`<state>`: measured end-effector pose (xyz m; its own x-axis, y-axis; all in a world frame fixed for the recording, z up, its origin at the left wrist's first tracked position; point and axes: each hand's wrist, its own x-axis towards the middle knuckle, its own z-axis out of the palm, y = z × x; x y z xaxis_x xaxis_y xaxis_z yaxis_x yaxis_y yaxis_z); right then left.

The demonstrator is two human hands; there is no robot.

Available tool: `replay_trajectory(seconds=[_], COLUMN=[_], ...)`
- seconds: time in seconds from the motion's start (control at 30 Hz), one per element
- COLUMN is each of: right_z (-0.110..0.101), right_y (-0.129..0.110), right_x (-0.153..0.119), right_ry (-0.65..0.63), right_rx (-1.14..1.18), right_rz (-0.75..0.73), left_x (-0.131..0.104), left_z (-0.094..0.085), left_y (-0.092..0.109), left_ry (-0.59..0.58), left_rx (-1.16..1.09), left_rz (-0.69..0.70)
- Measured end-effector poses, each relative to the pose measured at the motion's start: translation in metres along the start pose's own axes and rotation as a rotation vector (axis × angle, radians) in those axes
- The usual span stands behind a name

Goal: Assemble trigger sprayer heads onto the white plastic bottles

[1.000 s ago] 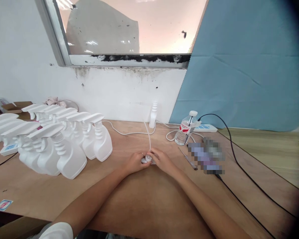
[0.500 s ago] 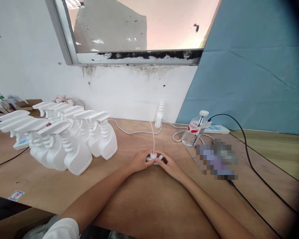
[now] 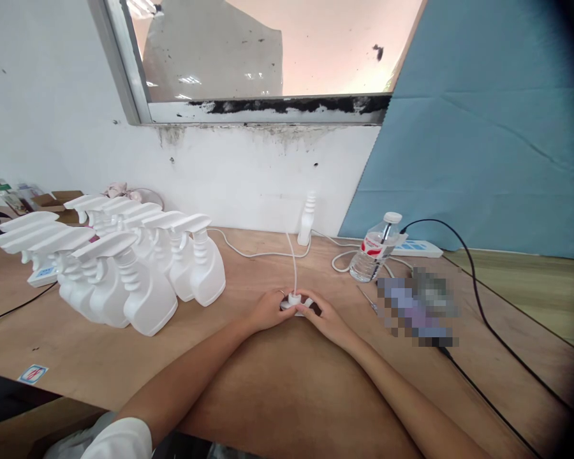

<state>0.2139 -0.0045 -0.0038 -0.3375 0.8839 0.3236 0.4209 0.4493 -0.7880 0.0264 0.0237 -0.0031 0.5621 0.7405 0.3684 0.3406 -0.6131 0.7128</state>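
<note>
Both hands meet low over the middle of the wooden table (image 3: 287, 382). Between them is a white trigger sprayer head (image 3: 294, 298), turned collar-up, with its thin dip tube (image 3: 294, 261) standing upward. My left hand (image 3: 269, 310) is closed around its left side, thumb at the collar. From the right, my right hand (image 3: 329, 322) grips the same piece with thumb and fingers. Much of the sprayer head is hidden by the fingers. To the left stand several white spray bottles (image 3: 150, 306) fitted with sprayer heads. One white bottle without a head (image 3: 306, 223) stands by the wall.
On the right are a clear water bottle (image 3: 370, 252), a white power strip (image 3: 418, 248), a blurred-out object (image 3: 414, 306) and a black cable (image 3: 478, 299). A white cable (image 3: 263, 255) runs along the wall. At the far left sits a cardboard box (image 3: 57, 201).
Almost nothing differs. The dip tube's upper end leans slightly further left, while both hands keep their place on the sprayer head.
</note>
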Motion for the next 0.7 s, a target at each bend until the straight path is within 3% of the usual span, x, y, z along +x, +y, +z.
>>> replay_trajectory(seconds=[0.1, 0.2, 0.3, 0.4, 0.53, 0.6, 0.7], right_z=[0.001, 0.001, -0.001, -0.005, -0.013, -0.018, -0.024], right_y=[0.002, 0.007, 0.015, 0.022, 0.022, 0.019, 0.015], right_x=[0.001, 0.003, 0.004, 0.003, 0.003, 0.004, 0.006], right_ry=[0.026, 0.077, 0.138, 0.241, 0.399, 0.51, 0.615], right_rx=[0.081, 0.265, 0.426, 0.626, 0.944, 1.045, 1.162], right_rz=[0.054, 0.156, 0.25, 0.299, 0.279, 0.281, 0.294], left_x=[0.002, 0.005, 0.008, 0.015, 0.041, 0.061, 0.096], left_z=[0.0, 0.002, 0.004, 0.002, -0.004, -0.004, 0.003], left_y=[-0.005, -0.011, -0.013, -0.014, -0.028, -0.041, -0.057], left_ry=[-0.008, 0.078, 0.13, 0.067, -0.043, 0.016, 0.157], left_rx=[-0.156, -0.326, -0.356, -0.3, -0.143, 0.018, 0.137], left_rz=[-0.077, -0.145, -0.172, -0.123, 0.093, 0.166, 0.153])
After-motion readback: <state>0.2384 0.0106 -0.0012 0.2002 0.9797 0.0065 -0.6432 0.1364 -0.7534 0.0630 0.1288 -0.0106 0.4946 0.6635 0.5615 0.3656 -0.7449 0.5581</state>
